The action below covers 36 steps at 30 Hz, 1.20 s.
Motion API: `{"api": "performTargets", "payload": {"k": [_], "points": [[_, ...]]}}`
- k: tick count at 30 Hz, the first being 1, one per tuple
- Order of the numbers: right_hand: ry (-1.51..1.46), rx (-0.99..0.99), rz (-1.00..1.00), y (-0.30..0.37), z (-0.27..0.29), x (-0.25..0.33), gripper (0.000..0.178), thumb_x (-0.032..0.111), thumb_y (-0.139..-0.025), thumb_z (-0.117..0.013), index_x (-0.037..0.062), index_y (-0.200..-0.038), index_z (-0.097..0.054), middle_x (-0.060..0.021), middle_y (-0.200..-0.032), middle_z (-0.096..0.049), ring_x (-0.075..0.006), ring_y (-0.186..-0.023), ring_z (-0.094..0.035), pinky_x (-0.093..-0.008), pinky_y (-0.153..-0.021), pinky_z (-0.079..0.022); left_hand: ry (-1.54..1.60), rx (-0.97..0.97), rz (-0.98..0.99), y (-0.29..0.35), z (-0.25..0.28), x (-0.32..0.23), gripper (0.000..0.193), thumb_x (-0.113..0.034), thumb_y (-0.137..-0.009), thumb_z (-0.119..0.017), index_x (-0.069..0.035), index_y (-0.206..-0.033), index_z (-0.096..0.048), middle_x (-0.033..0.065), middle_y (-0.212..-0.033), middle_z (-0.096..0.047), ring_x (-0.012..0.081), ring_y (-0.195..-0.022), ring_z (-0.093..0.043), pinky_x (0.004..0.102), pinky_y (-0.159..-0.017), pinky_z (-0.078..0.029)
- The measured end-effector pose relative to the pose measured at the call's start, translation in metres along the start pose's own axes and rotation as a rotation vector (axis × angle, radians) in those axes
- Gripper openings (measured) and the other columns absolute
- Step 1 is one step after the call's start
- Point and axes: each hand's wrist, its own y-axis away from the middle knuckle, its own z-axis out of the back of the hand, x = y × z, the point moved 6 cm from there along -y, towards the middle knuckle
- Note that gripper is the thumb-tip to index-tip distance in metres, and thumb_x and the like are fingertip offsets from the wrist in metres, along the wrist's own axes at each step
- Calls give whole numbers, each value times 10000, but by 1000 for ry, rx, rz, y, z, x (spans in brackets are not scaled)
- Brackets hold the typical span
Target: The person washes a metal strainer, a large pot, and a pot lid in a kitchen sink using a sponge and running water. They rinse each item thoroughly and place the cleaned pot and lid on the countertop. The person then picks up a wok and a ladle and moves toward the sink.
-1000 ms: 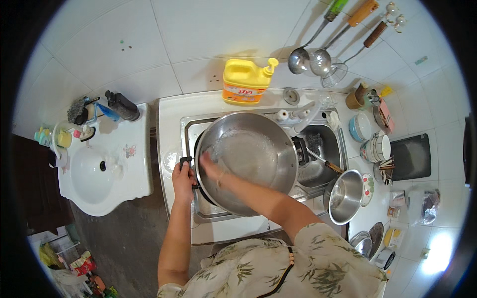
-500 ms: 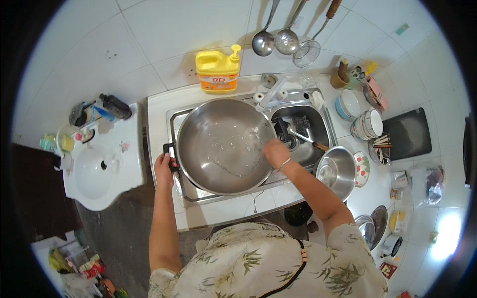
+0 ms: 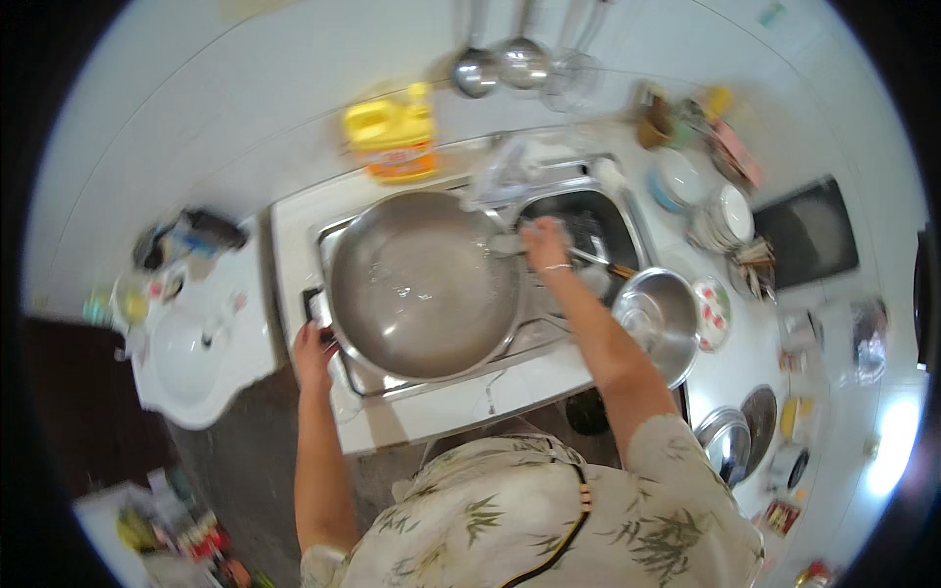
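Observation:
A large, wide steel wok (image 3: 421,323) with water in its bottom lies over the left side of the sink (image 3: 627,220). My left hand (image 3: 312,353) is closed on the wok's black side handle at its left edge. My right hand (image 3: 545,245) is at the wok's right rim, above the sink's right basin. Its fingers are curled and smeared by motion, with a pale greyish thing (image 3: 506,244) beside them that I cannot make out. Just beyond the hand, the faucet (image 3: 500,174) is blurred.
A yellow pump jug (image 3: 390,137) stands behind the wok. To the right are a steel pot (image 3: 659,328), a wooden-handled utensil (image 3: 619,269), stacked bowls (image 3: 723,220) and pot lids (image 3: 725,446). Ladles (image 3: 477,73) hang on the wall. At left stands a white washbasin (image 3: 186,353).
My right hand has moved up and away from inside the wok to its right rim. My left hand remains on the handle. The whole view has shifted and blurred.

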Motion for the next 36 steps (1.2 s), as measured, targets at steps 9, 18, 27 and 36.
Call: {"api": "performTargets", "payload": {"k": [9, 18, 27, 36], "points": [[-36, -16, -64, -3, -11, -11, 362, 342, -843, -482, 53, -1056, -529, -225, -945, -598, -398, -887, -565, -448, -780, -451, -4, -16, 45, -6, 15, 14, 349, -411, -880, -484, -67, -907, -535, 41, -801, -551, 163, -687, -522, 306, -641, -416], [-46, 47, -145, 3, -11, -10, 380, 305, -852, -497, 42, -1127, -494, -221, -998, -595, -370, -928, -565, -436, -801, -449, -90, -13, 41, -9, 15, 11, 357, -398, -888, -470, -57, -983, -512, 52, -834, -557, 168, -713, -546, 335, -666, -431], [104, 160, -53, 20, 8, 63, 427, 331, -851, -480, 15, -1140, -481, -222, -959, -601, -377, -898, -576, -426, -811, -451, -59, -117, 112, -34, 46, 51, 286, -249, -915, -417, -78, -1141, -450, 88, -920, -558, 207, -724, -555, 367, -621, -484], [44, -41, 242, 19, 7, 74, 432, 322, -831, -541, 5, -1123, -512, -258, -953, -588, -416, -875, -563, -439, -761, -449, -74, -83, 107, -32, 32, 46, 162, -202, -905, -458, -46, -889, -498, 39, -707, -537, 131, -520, -539, 267, -431, -467]]}}
